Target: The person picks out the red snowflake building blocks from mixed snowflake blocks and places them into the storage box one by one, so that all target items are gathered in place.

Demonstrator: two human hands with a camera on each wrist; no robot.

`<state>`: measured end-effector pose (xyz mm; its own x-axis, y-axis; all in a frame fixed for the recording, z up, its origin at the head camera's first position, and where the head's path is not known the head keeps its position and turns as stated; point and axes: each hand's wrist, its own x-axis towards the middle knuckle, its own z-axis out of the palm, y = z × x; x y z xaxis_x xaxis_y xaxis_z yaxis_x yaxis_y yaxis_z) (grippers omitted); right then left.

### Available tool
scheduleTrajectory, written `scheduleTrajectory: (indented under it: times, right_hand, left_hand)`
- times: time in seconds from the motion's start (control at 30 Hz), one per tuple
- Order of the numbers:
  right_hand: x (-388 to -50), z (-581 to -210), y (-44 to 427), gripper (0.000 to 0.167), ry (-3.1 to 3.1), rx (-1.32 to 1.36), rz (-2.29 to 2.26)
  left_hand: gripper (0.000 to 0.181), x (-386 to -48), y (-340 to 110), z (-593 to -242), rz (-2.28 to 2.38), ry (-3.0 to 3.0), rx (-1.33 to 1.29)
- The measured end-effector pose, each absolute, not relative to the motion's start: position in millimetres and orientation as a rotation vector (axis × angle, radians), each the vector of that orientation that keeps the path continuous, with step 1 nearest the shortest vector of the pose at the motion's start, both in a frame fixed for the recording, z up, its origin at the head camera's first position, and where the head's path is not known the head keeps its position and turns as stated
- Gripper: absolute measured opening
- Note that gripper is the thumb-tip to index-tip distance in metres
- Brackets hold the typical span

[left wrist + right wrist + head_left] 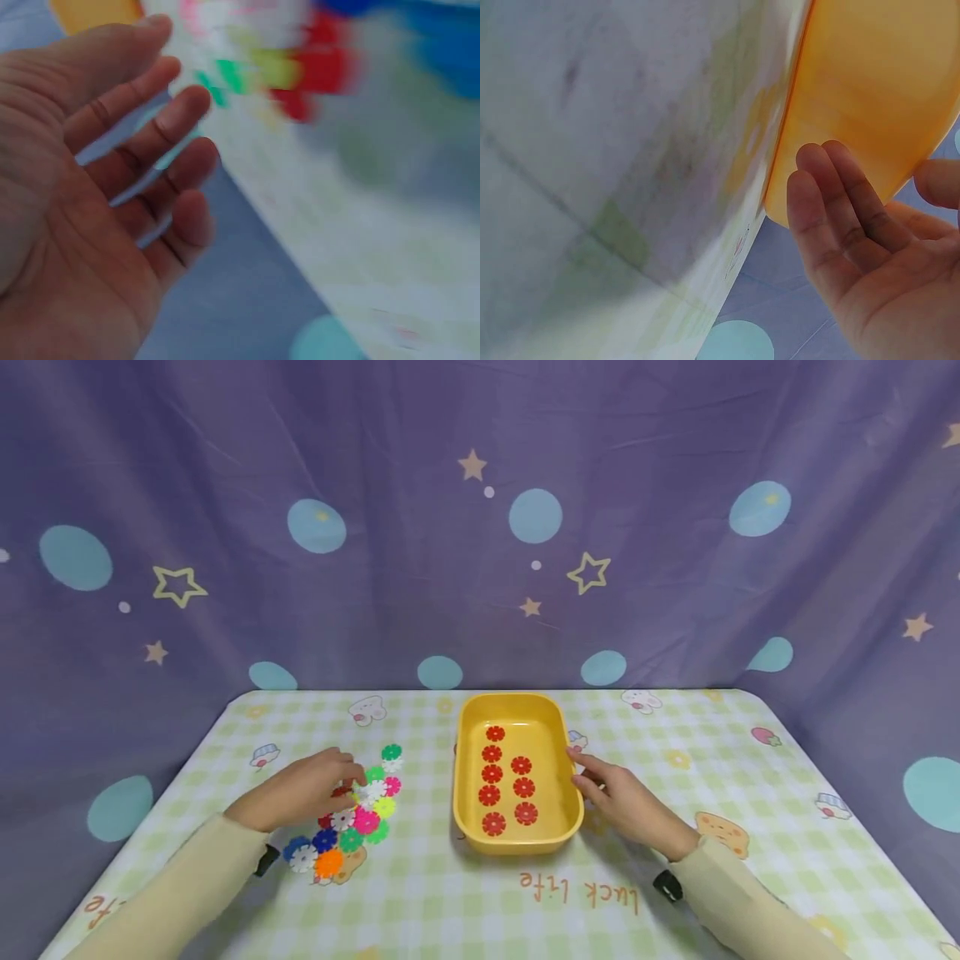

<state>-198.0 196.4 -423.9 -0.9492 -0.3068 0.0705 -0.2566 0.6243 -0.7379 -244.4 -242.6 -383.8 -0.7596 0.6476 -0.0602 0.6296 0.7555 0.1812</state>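
My left hand hovers over a loose pile of flower-shaped plastic discs, among them a white disc, a pink disc and an orange disc. In the left wrist view the fingers are loosely bent, apart from the thumb, with nothing between them. A yellow tray stands right of the pile. Several red discs lie inside it in two columns, the left one longer. My right hand touches the tray's right side, fingers against the outer wall and thumb by the rim.
A green checked cloth with printed figures covers the table. Behind it hangs a purple curtain with stars and blue spots. At the pile's far end lies a green disc; blue discs lie toward its near end.
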Motion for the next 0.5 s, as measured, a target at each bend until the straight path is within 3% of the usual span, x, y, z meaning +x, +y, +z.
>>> scheduleTrajectory:
  times: [0.2, 0.4, 0.5]
  right_hand:
    - [-198, -424, 198, 0.048, 2.777, -0.482, -1.239]
    - [-198, -425, 198, 0.048, 2.77, -0.48, -1.248]
    - [-199, -426, 197, 0.049, 2.768, -0.476, -1.246]
  left_hand:
    - [0.028, -232, -272, -406, 0.287, 2.823, 0.922]
    - [0.031, -231, -277, -419, 0.366, 2.849, 1.0]
    - [0.036, -232, -275, -422, 0.366, 2.885, 0.916]
